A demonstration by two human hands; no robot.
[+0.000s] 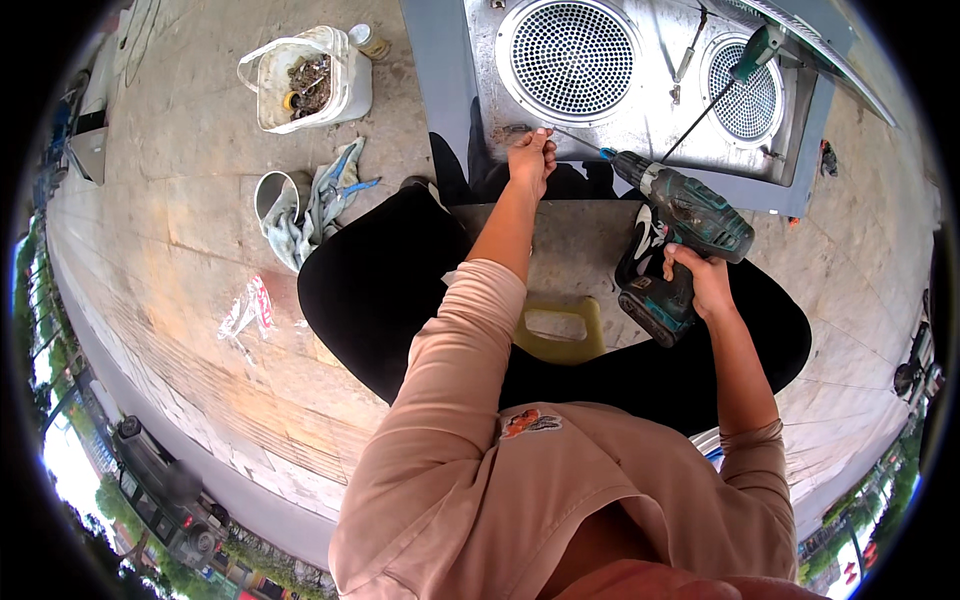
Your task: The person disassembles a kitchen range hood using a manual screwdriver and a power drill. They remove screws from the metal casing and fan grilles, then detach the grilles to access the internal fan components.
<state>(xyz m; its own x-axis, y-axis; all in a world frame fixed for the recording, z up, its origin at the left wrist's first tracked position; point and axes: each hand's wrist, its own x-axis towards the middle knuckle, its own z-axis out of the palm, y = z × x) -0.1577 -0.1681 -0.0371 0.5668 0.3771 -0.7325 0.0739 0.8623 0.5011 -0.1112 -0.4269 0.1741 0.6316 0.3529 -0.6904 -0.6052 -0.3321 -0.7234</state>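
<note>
My right hand (702, 282) grips the handle of a teal and black cordless drill (708, 215). Its long thin bit (580, 141) points left, over the near edge of a shiny metal range hood panel (648, 120). At the bit's tip, the fingers of my left hand (530, 160) are pinched together; what lies between them is too small to make out. Two round perforated grilles are set in the panel, a large one (572, 58) and another (745, 88) further right. Across the right part leans a long-shafted screwdriver with a green handle (757, 55).
Left of the panel stands a white bucket (352, 90) with dirty debris inside, beside a small jar (368, 42). Nearer lie a metal cup (271, 190), a grey-blue rag (322, 208) and a crumpled plastic bag (248, 308). A yellow plastic piece (565, 345) shows between my legs.
</note>
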